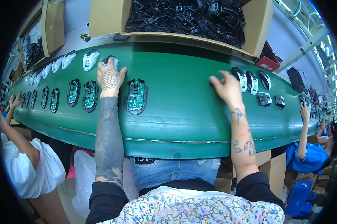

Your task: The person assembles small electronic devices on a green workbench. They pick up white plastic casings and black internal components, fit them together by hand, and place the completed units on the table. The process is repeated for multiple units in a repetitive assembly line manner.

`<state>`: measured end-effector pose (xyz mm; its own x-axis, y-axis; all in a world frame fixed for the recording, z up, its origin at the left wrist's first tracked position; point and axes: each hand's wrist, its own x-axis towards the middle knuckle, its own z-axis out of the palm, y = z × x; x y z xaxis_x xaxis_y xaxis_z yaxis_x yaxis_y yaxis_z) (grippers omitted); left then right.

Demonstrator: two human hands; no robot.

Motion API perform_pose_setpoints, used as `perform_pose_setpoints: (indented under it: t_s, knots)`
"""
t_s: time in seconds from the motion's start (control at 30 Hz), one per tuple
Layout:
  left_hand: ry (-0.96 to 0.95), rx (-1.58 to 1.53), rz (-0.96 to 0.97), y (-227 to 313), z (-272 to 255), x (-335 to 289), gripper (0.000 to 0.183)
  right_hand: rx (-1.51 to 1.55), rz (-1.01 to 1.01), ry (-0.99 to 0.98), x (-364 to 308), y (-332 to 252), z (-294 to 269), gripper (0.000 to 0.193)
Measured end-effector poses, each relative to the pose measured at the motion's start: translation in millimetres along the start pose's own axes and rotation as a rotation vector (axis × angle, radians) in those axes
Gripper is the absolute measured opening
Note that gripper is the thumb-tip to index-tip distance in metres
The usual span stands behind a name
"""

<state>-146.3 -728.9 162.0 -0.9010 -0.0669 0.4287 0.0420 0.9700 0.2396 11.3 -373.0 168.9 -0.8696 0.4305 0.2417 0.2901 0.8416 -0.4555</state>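
Observation:
My left hand [110, 77] is laid over a white-and-black computer mouse shell [115, 62], its fingers curled on the far end and the thumb along the right side. The hand partly hides the shell. Close to its wrist lie mouse bases with green circuit boards, one [136, 97] on the right and another [90, 96] on the left. My right hand [228, 85] hovers over the belt, fingers apart and holding nothing. Just right of it sits a white-and-black mouse shell [241, 80], with a second shell [252, 83] beside that.
The green conveyor belt [176, 97] runs across in front of me. Beyond it stands a cardboard box [183, 39] full of black plastic parts. More white shells [68, 60] line the far left. Co-workers' hands reach in at the left [16, 100] and right [305, 110].

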Motion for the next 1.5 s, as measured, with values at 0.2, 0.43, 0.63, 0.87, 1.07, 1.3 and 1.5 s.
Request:
perform_pose_setpoints:
  t_s: [0.2,0.43,0.63,0.87,1.07,1.3,1.5]
  knots:
    - [-0.023,-0.201,0.003,11,-14,5,0.062,0.11,-0.366,-0.028,-9,-5,20,0.026]
    - [-0.783,-2.111,-0.152,86,-39,-40,0.052,0.155,-0.446,0.03,-10,-8,17,0.029]
    - [-1.031,-2.001,-0.29,112,-34,-83,0.053,0.614,-0.161,-0.415,-19,-21,6,0.025]
    - [-1.007,-1.849,-0.307,115,-31,-95,0.045,1.412,0.019,-0.59,-22,-28,0,0.033]
    - [-1.163,-1.906,-0.249,117,-33,-103,0.048,1.554,0.001,-0.66,-31,-39,-3,0.033]
    - [-1.088,-1.839,-0.125,122,-30,-109,0.053,1.448,-0.106,-0.436,-37,-47,6,0.029]
    - [-0.901,-1.553,0.087,123,-37,-110,0.06,1.373,-0.15,-0.418,-37,-46,5,0.037]
